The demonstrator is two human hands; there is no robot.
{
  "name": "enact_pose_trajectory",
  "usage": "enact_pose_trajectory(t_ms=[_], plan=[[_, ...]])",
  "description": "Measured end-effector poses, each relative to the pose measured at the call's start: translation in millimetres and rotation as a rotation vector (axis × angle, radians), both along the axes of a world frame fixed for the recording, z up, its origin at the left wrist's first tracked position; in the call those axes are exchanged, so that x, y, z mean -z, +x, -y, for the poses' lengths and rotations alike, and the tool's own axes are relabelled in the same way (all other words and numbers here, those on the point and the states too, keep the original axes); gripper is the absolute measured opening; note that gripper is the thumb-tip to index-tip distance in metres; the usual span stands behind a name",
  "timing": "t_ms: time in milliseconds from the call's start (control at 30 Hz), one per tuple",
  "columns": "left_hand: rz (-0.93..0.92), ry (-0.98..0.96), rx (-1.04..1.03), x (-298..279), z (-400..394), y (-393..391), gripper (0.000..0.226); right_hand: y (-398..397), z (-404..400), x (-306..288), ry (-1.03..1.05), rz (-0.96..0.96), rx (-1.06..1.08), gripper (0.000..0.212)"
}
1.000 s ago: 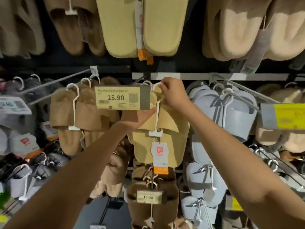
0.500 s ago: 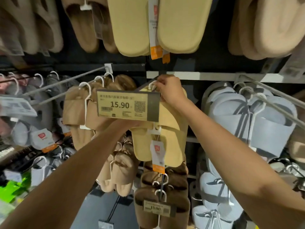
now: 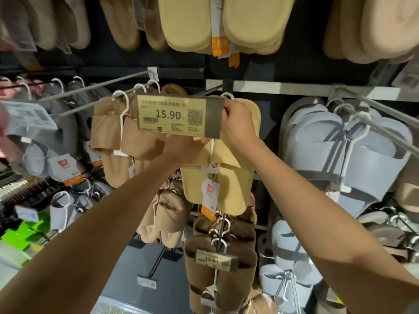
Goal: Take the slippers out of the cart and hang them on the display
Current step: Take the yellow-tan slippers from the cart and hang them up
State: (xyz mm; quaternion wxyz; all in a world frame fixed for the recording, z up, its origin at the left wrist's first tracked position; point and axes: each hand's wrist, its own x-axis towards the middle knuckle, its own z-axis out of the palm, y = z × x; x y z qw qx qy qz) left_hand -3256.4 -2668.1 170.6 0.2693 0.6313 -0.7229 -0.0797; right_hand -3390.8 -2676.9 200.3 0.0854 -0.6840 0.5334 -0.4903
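The right hand (image 3: 238, 123) is raised to the top of the yellow slippers (image 3: 226, 175), fingers curled around the white hanger (image 3: 226, 95) at its hook, just behind the right edge of the price tag (image 3: 180, 117). The left hand (image 3: 183, 147) reaches under the price tag and presses against the upper left of the yellow slippers; the tag hides its fingers, so whether they grip cannot be told. The yellow slippers hang upright at the dark peg (image 3: 210, 89), centre of the display, with a white-and-orange label (image 3: 210, 196) dangling from the hanger clip. Tan slippers (image 3: 118, 141) hang just left on a neighbouring peg; blue slippers (image 3: 349, 150) hang well to the right. Brown slippers (image 3: 217, 275) with a second, smaller tag hang directly below. More yellow slippers fill the row above.
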Motion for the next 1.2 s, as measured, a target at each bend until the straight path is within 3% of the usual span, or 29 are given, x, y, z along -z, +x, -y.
enact_pose_trajectory(t_ms=[133, 267, 367, 533, 667, 900, 1200], plan=[[0.243, 0.053, -0.049, -7, -15, 2, 0.054, 7, -16, 2, -0.024, -0.201, 0.095, 0.031], [0.153, -0.027, -0.026, -14, -36, 16, 0.041, 19, -41, 8, -0.107, -0.216, 0.201, 0.035], [0.186, -0.026, -0.108, 2, -59, 47, 0.054, 33, -75, 18, -0.028, -0.27, 0.194, 0.03], [0.244, -0.018, -0.317, 31, -146, 119, 0.035, 101, -142, 41, 0.039, -0.491, -0.076, 0.024], [0.134, 0.074, -0.554, 54, -238, 198, 0.028, 193, -200, 55, 0.1, -0.468, -0.306, 0.029], [0.131, 0.225, -1.014, 61, -424, 316, 0.024, 342, -327, 81, -0.012, -0.468, -0.757, 0.024], [0.125, 0.17, -1.674, 50, -655, 354, 0.022, 463, -507, 63, -0.199, -0.479, -1.374, 0.019]])
